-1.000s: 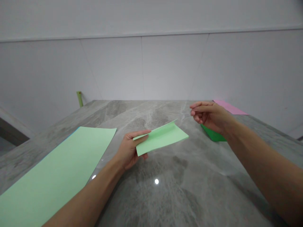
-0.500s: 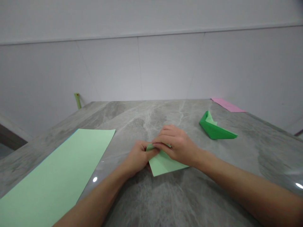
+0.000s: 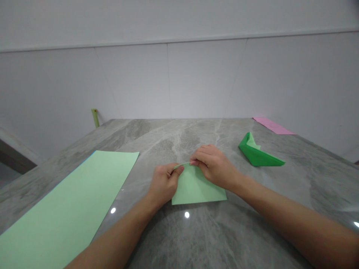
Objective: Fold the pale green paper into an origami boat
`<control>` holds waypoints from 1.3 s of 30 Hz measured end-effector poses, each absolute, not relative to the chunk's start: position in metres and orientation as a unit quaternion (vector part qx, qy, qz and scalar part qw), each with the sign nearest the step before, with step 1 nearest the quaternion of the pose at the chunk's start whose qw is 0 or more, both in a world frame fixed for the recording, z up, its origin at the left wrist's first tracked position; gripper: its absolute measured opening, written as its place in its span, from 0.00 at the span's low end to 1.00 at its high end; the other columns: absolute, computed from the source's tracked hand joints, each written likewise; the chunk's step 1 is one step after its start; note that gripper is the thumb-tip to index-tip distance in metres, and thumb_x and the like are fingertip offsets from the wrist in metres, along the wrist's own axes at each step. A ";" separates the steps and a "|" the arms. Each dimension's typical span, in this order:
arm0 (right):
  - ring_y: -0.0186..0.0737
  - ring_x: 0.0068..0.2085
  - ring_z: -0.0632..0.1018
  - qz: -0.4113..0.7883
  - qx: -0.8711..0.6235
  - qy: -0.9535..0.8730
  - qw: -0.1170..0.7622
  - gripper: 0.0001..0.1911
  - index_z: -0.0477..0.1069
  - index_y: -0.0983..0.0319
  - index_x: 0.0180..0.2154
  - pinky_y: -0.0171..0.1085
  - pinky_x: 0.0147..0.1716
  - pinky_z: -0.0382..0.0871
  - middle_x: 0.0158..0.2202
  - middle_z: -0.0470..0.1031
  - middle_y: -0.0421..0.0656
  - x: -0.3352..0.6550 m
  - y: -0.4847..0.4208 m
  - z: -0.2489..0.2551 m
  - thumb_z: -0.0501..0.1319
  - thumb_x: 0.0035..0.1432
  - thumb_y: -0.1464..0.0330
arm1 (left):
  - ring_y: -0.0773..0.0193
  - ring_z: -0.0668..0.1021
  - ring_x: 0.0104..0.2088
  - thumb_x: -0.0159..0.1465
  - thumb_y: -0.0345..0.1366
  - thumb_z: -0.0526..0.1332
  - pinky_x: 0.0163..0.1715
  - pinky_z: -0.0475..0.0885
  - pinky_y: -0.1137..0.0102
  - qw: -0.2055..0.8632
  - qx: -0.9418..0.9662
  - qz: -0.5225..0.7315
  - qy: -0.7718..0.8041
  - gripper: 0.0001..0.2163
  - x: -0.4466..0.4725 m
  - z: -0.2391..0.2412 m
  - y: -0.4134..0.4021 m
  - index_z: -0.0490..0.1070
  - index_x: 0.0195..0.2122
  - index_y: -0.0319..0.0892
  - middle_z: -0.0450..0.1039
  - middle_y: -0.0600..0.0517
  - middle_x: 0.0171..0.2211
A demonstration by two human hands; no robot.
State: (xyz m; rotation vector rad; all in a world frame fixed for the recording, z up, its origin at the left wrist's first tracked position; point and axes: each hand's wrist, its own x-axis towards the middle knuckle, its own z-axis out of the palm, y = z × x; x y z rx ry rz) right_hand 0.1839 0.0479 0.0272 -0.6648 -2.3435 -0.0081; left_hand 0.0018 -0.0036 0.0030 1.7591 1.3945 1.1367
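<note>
The left hand (image 3: pixel 165 185) pinches the far left corner of a small green paper (image 3: pixel 198 190) with its thumb on top, and the right hand (image 3: pixel 211 164) pinches the far edge tightly. The paper is between them, over the gray table (image 3: pixel 218 239), with a big green sheet (image 3: pixel 75 198) to its left and a folded green shape (image 3: pixel 260 157) to its right

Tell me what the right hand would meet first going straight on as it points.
Beyond the small green sheet it pinches, the right hand would probably meet the left hand; depth is unclear.
</note>
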 end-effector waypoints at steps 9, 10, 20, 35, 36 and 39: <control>0.43 0.34 0.74 -0.007 -0.366 -0.864 0.346 0.09 0.74 0.62 0.27 0.40 0.37 0.61 0.28 0.76 0.45 0.221 0.094 0.024 0.57 0.58 0.70 | 0.70 0.56 0.19 0.61 0.41 0.53 0.20 0.49 0.72 0.227 0.597 0.481 0.600 0.17 -0.009 0.007 0.003 0.55 0.16 0.42 0.49 0.57 0.17; 0.43 0.34 0.74 0.008 -0.404 -0.843 0.356 0.09 0.74 0.62 0.27 0.41 0.37 0.62 0.28 0.76 0.46 0.226 0.099 0.022 0.58 0.57 0.69 | 0.70 0.56 0.19 0.61 0.41 0.53 0.19 0.49 0.72 0.227 0.585 0.485 0.610 0.17 -0.010 0.007 0.003 0.55 0.16 0.42 0.49 0.57 0.16; 0.39 0.28 0.77 0.569 -0.417 -0.613 0.356 0.21 0.75 0.64 0.31 0.36 0.28 0.70 0.27 0.78 0.45 0.200 0.081 0.014 0.66 0.48 0.52 | 0.69 0.59 0.20 0.63 0.48 0.52 0.20 0.51 0.74 0.292 0.554 0.493 0.604 0.19 -0.010 -0.007 0.013 0.63 0.20 0.40 0.57 0.57 0.18; 0.33 0.22 0.73 0.559 -0.467 -0.518 0.450 0.16 0.73 0.64 0.26 0.32 0.20 0.66 0.24 0.76 0.45 0.200 0.079 0.015 0.66 0.49 0.56 | 0.66 0.61 0.22 0.65 0.38 0.52 0.25 0.52 0.71 0.086 0.525 0.522 0.667 0.17 -0.021 0.009 0.012 0.55 0.19 0.43 0.57 0.57 0.17; 0.33 0.22 0.73 0.582 -0.453 -0.524 0.426 0.18 0.74 0.65 0.26 0.32 0.20 0.66 0.25 0.76 0.46 0.201 0.079 0.015 0.66 0.49 0.55 | 0.66 0.62 0.22 0.65 0.38 0.52 0.24 0.52 0.71 0.085 0.527 0.525 0.663 0.17 -0.020 0.008 0.012 0.55 0.19 0.43 0.57 0.57 0.17; 0.33 0.22 0.73 0.620 -0.416 -0.565 0.351 0.20 0.74 0.66 0.26 0.32 0.21 0.65 0.24 0.76 0.44 0.200 0.077 0.014 0.69 0.44 0.55 | 0.67 0.62 0.21 0.62 0.42 0.55 0.23 0.54 0.72 0.176 0.514 0.563 0.623 0.17 -0.019 0.006 0.012 0.59 0.18 0.42 0.59 0.57 0.17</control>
